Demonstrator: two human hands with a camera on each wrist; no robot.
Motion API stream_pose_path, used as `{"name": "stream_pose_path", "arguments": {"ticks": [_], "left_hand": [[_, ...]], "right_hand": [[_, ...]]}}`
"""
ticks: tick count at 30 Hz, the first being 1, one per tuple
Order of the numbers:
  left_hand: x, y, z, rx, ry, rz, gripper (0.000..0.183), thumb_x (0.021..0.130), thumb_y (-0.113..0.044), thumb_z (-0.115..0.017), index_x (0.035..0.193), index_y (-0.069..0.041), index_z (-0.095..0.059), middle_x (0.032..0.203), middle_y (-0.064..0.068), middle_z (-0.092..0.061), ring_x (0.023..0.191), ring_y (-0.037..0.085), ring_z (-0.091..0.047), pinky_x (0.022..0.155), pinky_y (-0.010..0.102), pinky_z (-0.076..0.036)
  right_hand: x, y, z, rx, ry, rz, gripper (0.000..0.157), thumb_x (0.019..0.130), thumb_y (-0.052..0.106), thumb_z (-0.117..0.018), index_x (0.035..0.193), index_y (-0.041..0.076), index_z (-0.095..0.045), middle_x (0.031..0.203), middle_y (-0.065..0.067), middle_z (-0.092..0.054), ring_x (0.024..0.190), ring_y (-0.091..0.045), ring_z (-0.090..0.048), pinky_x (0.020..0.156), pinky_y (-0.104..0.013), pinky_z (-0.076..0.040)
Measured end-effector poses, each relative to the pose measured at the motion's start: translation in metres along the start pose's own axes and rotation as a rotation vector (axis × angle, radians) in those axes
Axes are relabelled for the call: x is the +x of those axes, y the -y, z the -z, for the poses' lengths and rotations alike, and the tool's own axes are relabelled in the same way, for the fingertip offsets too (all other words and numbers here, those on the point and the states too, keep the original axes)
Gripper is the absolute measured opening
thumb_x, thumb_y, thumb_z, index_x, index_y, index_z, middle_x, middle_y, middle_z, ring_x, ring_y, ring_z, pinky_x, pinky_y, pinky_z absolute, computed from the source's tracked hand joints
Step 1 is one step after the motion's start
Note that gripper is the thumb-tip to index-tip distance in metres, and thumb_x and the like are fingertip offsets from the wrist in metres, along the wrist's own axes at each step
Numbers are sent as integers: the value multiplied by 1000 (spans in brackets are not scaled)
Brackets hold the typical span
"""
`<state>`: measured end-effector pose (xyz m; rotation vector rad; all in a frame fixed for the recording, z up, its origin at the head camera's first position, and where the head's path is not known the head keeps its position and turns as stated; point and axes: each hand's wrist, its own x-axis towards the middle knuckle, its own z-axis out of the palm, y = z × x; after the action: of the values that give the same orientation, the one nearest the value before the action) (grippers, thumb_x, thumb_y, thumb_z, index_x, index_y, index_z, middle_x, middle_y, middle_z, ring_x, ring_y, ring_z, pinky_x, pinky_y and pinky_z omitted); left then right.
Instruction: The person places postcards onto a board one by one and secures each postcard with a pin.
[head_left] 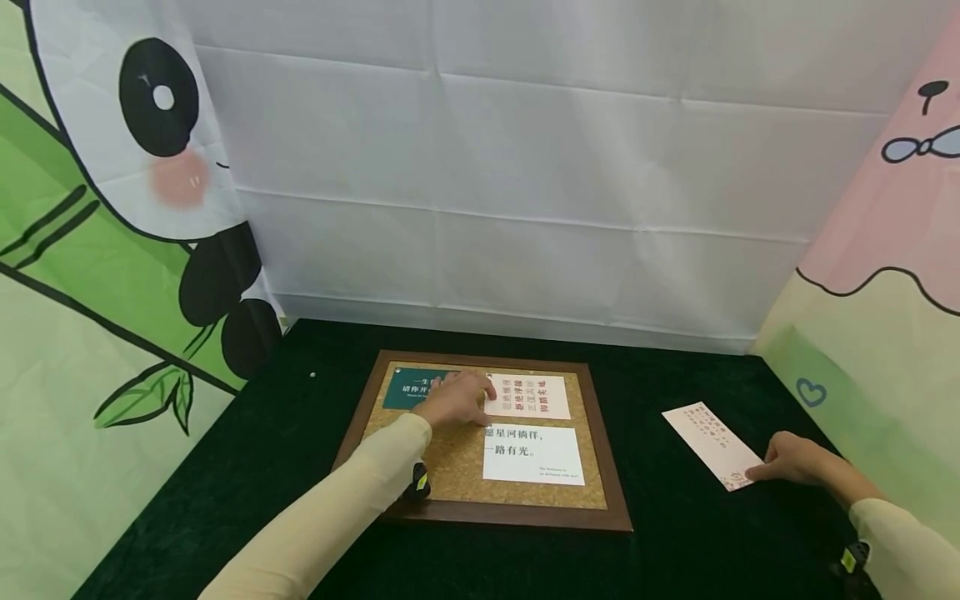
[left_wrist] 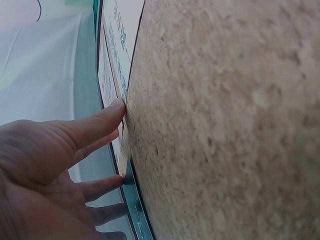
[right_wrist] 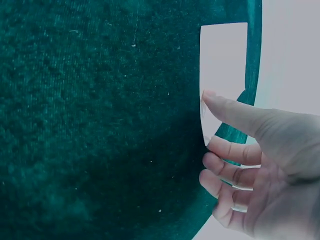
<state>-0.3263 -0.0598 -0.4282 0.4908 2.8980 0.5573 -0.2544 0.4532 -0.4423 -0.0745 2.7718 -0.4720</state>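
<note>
A wood-framed corkboard lies on the dark green cloth. My left hand is over its upper half with fingers spread and fairly straight. The thumb and fingers touch down around a teal card and a white card with red and grey lettering; the hand partly covers the teal one. Below them is a white card with black lettering. To the right of the board, my right hand pinches the lower corner of a pale pink printed card between thumb and fingers. The same card appears blank-looking in the right wrist view.
The dark green cloth covers the table around the board. White fabric hangs behind it. Printed cartoon panels flank both sides. A small pale dot lies on the cloth left of the board.
</note>
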Motion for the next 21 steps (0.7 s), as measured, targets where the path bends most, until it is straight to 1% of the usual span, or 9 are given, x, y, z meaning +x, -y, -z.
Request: {"name": "stream_pose_path", "arguments": {"ticks": [5,11,14,21], "left_hand": [[0,1,0,3,-5,-4,38,81,-29,-81,116,-22,-68,145,6,-50,134,39,-39,112,67,-17],[0,1,0,5,-9,-6,38,82,-29,-80,117,-22,-68,145,6,-50,134,39,-39,112,67,-17],[0,1,-1,7,-8,-6,38,82,-30,-80,117,-23,-67,145,6,-49,135,39,-38,112,67,-16],[-1,1,-1,6,-7,0,37,82,-30,-80,116,-23,-68,145,6,-49,134,39,-39,112,67,-17]], "right_hand": [[3,-3,1,48,-3,20,39,87,33,-73,89,-2,-56,78,-4,-50,72,-17,-49,64,-32,-41],[2,-1,5,161,-11,-7,29,90,22,-71,93,-3,-55,79,-5,-50,69,-17,-49,62,-30,-44],[3,1,8,171,-34,-25,24,91,18,-69,93,-3,-57,81,-6,-52,71,-18,-50,63,-32,-45],[0,3,14,195,-99,9,15,93,11,-62,91,-4,-62,85,-8,-60,77,-21,-54,65,-33,-47]]}}
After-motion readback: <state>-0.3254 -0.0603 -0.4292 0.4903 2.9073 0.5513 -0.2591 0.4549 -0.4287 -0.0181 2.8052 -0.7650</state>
